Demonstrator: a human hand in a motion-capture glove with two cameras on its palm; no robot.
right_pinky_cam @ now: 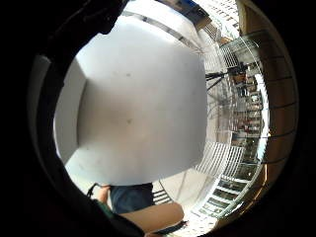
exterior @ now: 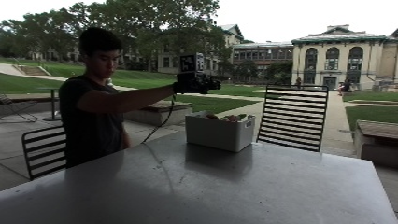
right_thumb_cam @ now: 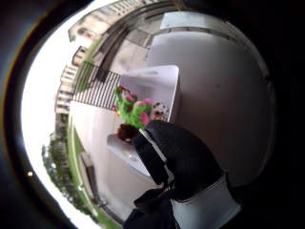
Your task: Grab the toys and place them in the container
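On the outdoor table [exterior: 261, 186], a white container [exterior: 219, 133].

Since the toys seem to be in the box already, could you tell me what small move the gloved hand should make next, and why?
Probably draw the hand back toward the person. It hovers above the white box, toys lie inside, and no toy shows on the table, so nothing seems left to pick up.
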